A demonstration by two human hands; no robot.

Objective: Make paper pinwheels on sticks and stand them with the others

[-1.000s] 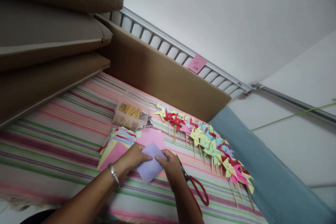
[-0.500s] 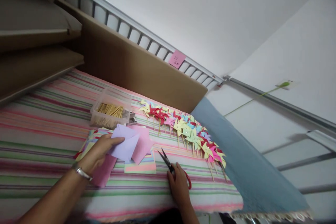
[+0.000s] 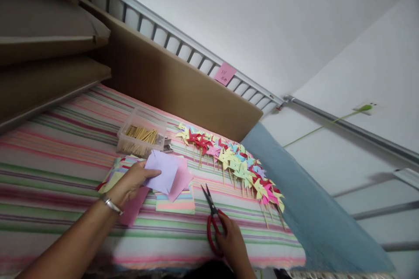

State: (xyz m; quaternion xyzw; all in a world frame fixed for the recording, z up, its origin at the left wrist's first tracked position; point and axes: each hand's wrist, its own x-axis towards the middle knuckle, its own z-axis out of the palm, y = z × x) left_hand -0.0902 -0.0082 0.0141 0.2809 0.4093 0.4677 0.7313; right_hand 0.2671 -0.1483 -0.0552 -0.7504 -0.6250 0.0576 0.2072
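Note:
My left hand pinches a lilac paper square and holds it just above a pink sheet and a stack of coloured paper squares. My right hand grips the red handles of a pair of scissors, whose blades are slightly apart and point up and left toward the paper. A silver bracelet sits on my left wrist. Both hands work over a striped cloth.
A long row of finished paper pinwheels on sticks lies right of the paper. A clear plastic box of wooden sticks stands behind the stack. Brown cardboard panels and a railing line the back. A blue cloth hangs at right.
My right hand let go of the lilac square, reached to the scissors and picked them up. My left hand lifted the square and keeps holding it.

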